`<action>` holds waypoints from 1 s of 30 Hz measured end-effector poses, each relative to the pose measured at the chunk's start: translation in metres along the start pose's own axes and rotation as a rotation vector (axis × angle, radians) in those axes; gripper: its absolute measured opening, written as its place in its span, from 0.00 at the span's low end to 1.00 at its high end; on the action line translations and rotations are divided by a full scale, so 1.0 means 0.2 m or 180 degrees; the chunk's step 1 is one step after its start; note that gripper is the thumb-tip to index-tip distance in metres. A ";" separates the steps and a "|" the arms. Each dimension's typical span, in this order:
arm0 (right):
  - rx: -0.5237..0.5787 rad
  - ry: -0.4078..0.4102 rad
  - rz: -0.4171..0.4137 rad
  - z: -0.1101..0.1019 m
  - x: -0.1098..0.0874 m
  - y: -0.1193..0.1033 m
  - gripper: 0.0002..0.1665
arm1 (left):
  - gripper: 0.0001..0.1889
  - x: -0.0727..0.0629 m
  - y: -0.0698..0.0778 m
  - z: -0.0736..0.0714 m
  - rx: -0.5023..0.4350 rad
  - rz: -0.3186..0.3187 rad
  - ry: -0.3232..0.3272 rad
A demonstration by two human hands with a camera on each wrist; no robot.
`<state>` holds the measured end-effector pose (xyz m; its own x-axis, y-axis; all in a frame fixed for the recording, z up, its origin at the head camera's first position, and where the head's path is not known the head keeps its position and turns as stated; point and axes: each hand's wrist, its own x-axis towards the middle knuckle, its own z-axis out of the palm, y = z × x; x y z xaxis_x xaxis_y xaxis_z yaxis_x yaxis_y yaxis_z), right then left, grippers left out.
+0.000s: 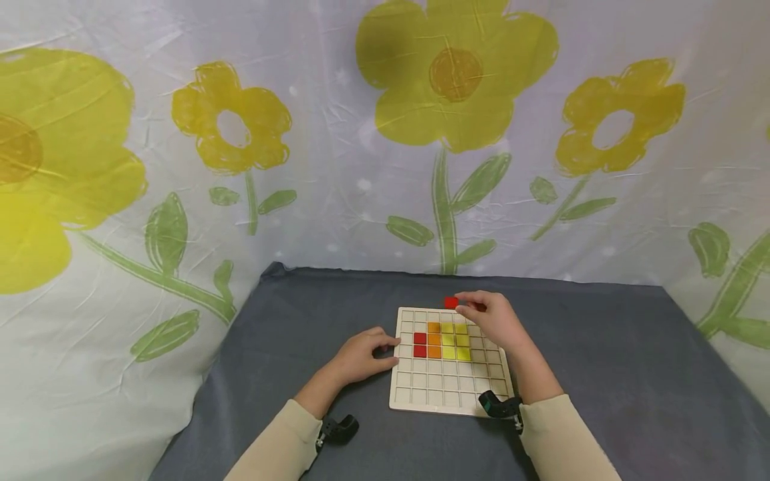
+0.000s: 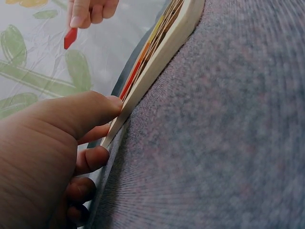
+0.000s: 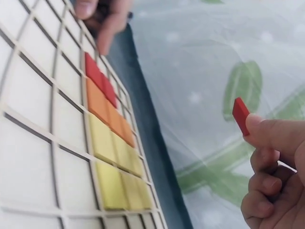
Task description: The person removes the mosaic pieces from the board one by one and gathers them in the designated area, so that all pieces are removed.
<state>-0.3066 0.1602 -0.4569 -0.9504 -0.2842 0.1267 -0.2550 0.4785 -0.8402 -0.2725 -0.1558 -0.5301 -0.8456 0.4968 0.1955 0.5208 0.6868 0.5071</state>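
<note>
A pale wooden grid board [image 1: 421, 394] lies on the dark cloth, with square tiles set in several of its cells. Red tiles [image 1: 420, 345], orange tiles [image 1: 434, 340] and yellow tiles [image 1: 455, 341] form adjoining columns. My left hand [image 1: 361, 357] rests at the board's left edge; its thumb [image 2: 102, 107] and fingertips touch the rim. Above the board's far edge, my right hand [image 1: 494, 317] pinches a loose red tile [image 3: 240, 116] between thumb and finger. That tile is held up, clear of the cells.
Dark grey cloth [image 1: 601, 347] covers the table around the board. A white curtain [image 1: 337, 220] printed with yellow flowers hangs behind and at the sides. Black wrist cameras sit on the left sleeve [image 1: 283, 434] and the right sleeve [image 1: 559, 431].
</note>
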 end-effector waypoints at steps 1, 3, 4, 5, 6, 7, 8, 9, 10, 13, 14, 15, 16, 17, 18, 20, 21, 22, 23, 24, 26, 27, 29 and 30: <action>-0.0001 0.0016 0.0004 -0.02 0.00 0.00 0.22 | 0.19 0.00 0.00 0.00 0.0003 0.0003 -0.0002; 0.0007 0.0047 0.0041 -0.05 -0.01 0.01 0.22 | 0.19 0.00 0.00 0.00 0.0000 0.0008 -0.0002; 0.0018 0.0062 0.0066 -0.07 -0.01 0.01 0.23 | 0.19 0.00 0.00 0.00 0.0005 0.0011 -0.0003; 0.0023 0.0070 0.0087 -0.08 -0.02 0.02 0.23 | 0.19 0.00 0.00 0.00 0.0004 0.0012 -0.0003; 0.0025 0.0082 0.0100 -0.10 -0.02 0.02 0.23 | 0.19 0.00 0.00 0.00 0.0003 0.0008 -0.0006; 0.0023 0.0097 0.0105 -0.12 -0.02 0.02 0.24 | 0.19 0.00 -0.01 0.00 0.0004 0.0005 -0.0008; 0.0022 0.0117 0.0109 -0.14 -0.03 0.03 0.24 | 0.20 0.00 -0.01 0.00 0.0006 0.0001 -0.0009; 0.0016 0.0141 0.0115 -0.16 -0.03 0.03 0.24 | 0.20 0.00 -0.01 0.01 0.0007 -0.0001 -0.0006; 0.0007 0.0164 0.0113 -0.18 -0.03 0.04 0.25 | 0.20 0.00 -0.01 0.01 0.0012 -0.0006 -0.0007; -0.0001 0.0220 0.0132 -0.23 -0.05 0.05 0.26 | 0.20 0.00 -0.01 0.01 0.0015 -0.0032 -0.0021; -0.0005 0.0234 0.0151 -0.25 -0.06 0.05 0.26 | 0.20 0.00 -0.01 0.01 0.0016 -0.0032 -0.0023; -0.0002 0.0240 0.0172 -0.26 -0.06 0.06 0.26 | 0.20 0.01 -0.01 0.01 0.0014 -0.0039 -0.0026; -0.0010 0.0238 0.0177 -0.28 -0.07 0.07 0.27 | 0.20 0.01 -0.01 0.01 0.0018 -0.0047 -0.0035; -0.0021 0.0235 0.0193 -0.29 -0.07 0.07 0.27 | 0.20 0.00 -0.01 0.01 0.0017 -0.0049 -0.0040; -0.0008 0.0234 0.0210 -0.30 -0.08 0.08 0.28 | 0.20 0.00 -0.01 0.01 0.0014 -0.0038 -0.0033; -0.0019 0.0237 0.0239 -0.33 -0.09 0.09 0.29 | 0.20 0.00 -0.01 0.01 0.0009 -0.0024 -0.0021; -0.0019 0.0241 0.0249 -0.34 -0.09 0.09 0.29 | 0.20 0.00 -0.01 0.01 0.0004 -0.0027 -0.0017; -0.0034 0.0246 0.0259 -0.35 -0.10 0.10 0.29 | 0.20 0.00 -0.01 0.01 0.0005 -0.0027 -0.0015; -0.0044 0.0256 0.0276 -0.36 -0.10 0.10 0.30 | 0.20 0.00 -0.01 0.01 0.0002 -0.0027 -0.0012; -0.0051 0.0262 0.0292 -0.37 -0.11 0.11 0.30 | 0.20 0.00 -0.01 0.01 0.0002 -0.0028 -0.0008; -0.0111 0.0276 0.0304 -0.39 -0.12 0.12 0.30 | 0.20 0.00 -0.01 0.01 0.0003 -0.0049 -0.0020; -0.0140 0.0277 0.0311 -0.40 -0.12 0.13 0.30 | 0.20 0.00 -0.01 0.01 -0.0001 -0.0049 -0.0021; -0.0193 0.0271 0.0338 -0.42 -0.13 0.14 0.29 | 0.20 0.00 -0.01 0.01 -0.0001 -0.0048 -0.0022; -0.0210 0.0263 0.0361 -0.43 -0.14 0.15 0.29 | 0.20 0.00 -0.01 0.01 0.0001 -0.0046 -0.0022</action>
<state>-0.3028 0.2535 -0.4407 -0.9845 -0.1571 0.0782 -0.1538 0.5579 -0.8155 -0.2729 -0.1557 -0.5323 -0.8522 0.4904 0.1823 0.5085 0.6941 0.5096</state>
